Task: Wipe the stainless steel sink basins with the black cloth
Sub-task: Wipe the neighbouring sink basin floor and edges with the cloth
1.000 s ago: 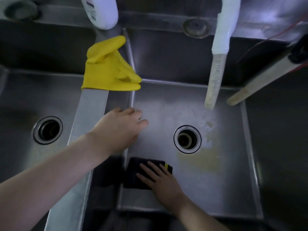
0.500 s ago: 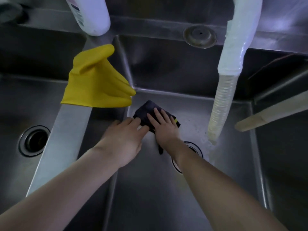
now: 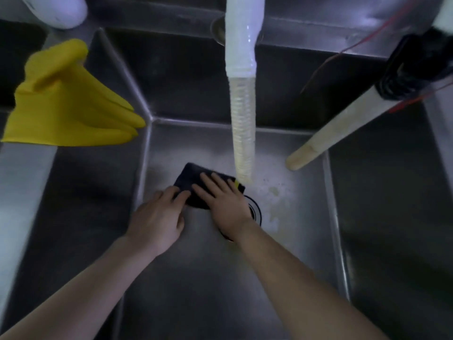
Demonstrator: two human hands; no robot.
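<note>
Flat and open-fingered, the right hand (image 3: 226,204) presses the black cloth (image 3: 196,185) to the sink basin (image 3: 306,241) floor beside the drain (image 3: 255,212); the left hand (image 3: 157,219) rests fingertips on the cloth's edge. Mid-wipe: stains near the right wall likely come next.

Brushed steel, soft cloth, glossy rubber and plastic.

Across the frame, stainless steel sink basin (image 3: 306,241) in dull brushed metal, sheened along the folds, filmed with pale cloudy residue right of centre. At centre, black cloth (image 3: 193,182), matt and soft-looking, with a small yellow tag. At upper left, yellow glove (image 3: 61,106) in smooth, faintly glossy rubber. At top centre, hose (image 3: 241,133): glossy white plastic above, ribbed translucent yellowed plastic below. At upper right, cream tube (image 3: 331,136), smooth and matt. At the top left corner, white bottle (image 3: 58,11) in smooth plastic.
</note>
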